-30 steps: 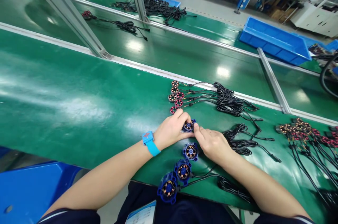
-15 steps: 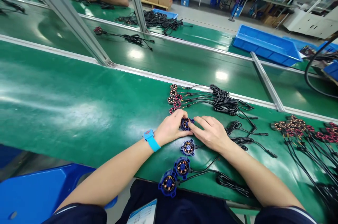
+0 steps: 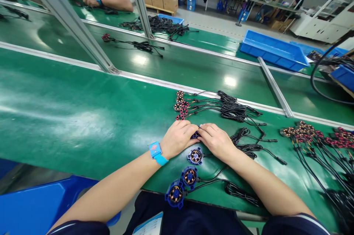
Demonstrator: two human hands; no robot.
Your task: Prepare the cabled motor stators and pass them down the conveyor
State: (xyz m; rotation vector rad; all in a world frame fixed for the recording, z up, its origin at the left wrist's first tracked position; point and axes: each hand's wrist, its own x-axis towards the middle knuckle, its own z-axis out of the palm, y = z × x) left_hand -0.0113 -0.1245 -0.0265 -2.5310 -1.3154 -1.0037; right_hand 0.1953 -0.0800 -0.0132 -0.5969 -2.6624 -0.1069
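Between my two hands is a small blue motor housing (image 3: 195, 134) with a wound stator in it, mostly covered by fingers. My left hand (image 3: 179, 135) wraps its left side, with a light-blue wrist strap (image 3: 155, 150) behind it. From the other side my right hand (image 3: 216, 140) pinches it with bent fingers. Just below lies a second blue housing (image 3: 195, 156) with copper coils and a black cable. Closer to me are two more, one housing (image 3: 189, 177) touching another housing (image 3: 176, 193) at the table edge.
Bare stators (image 3: 180, 106) with bundled black cables (image 3: 231, 107) lie beyond my hands. More stators (image 3: 304, 131) are heaped at right. A metal rail (image 3: 166, 84) crosses behind them. Farther back stand a blue bin (image 3: 273, 50) and a cable pile (image 3: 163, 26); a co-worker's arm (image 3: 113, 2) rests at upper left.
My fingers have closed in over the held housing, so less of it shows. My right hand's fingers are more bent and nearer my left. The view has shifted slightly.
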